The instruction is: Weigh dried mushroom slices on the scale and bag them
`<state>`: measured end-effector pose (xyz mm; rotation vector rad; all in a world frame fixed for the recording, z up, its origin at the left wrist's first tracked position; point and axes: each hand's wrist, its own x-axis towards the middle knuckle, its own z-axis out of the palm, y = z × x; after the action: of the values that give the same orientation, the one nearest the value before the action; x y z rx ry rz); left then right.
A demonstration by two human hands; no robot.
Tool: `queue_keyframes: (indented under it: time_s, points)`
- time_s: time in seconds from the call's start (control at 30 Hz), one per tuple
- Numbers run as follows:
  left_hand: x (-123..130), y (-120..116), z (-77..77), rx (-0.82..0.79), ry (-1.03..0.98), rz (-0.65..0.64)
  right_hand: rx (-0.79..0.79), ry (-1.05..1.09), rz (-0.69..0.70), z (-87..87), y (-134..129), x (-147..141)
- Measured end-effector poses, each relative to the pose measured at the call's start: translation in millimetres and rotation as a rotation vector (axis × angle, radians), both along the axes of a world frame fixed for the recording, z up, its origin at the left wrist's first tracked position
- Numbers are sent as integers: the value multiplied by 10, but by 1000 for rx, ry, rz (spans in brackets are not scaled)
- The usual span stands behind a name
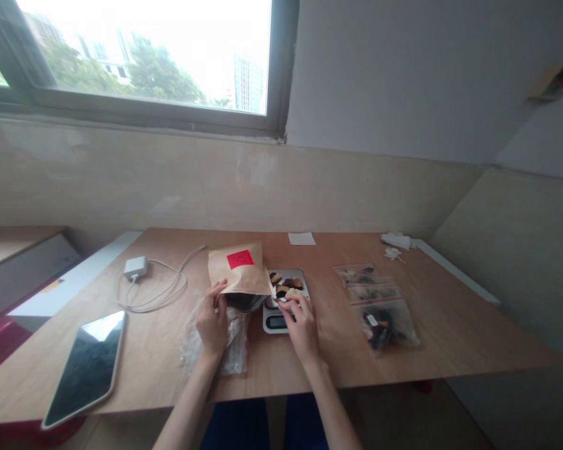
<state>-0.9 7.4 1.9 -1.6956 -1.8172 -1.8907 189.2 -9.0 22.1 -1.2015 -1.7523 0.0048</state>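
A brown kraft paper bag (246, 282) with a red label is tilted, its dark opening facing me. My left hand (212, 322) is closed on the bag's left edge, thumb at the opening. Just right of the bag, a small white digital scale (304, 279) carries several dark-edged dried slices (291, 284). My right hand (303, 322) is over the scale's front part, thumb and fingers pinched together near the slices and the bag's right corner. What it pinches is too small to make out. Clear plastic bags (237, 344) lie beneath my left hand and the paper bag.
To the right lie clear zip bags (385, 322) with dark dried pieces. A tablet (88, 362) and a white charger (136, 267) with its cable are on the left. White paper (301, 239) lies at the back, crumpled tissue (396, 241) at the back right.
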Motion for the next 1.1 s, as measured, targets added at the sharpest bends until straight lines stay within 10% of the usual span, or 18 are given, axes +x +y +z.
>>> queue_keyframes:
  time_s: [0.6, 0.83, 1.1]
  points:
    - [0, -2, 3, 13, 17, -15, -98, -120, 15, 56, -6, -98]
    - [3, 0, 6, -1, 9, -13, -223, -28, 400, 286, -192, -462]
    - [-1, 15, -4, 12, 12, -20, -462, -289, 292, 184, 389, -1031]
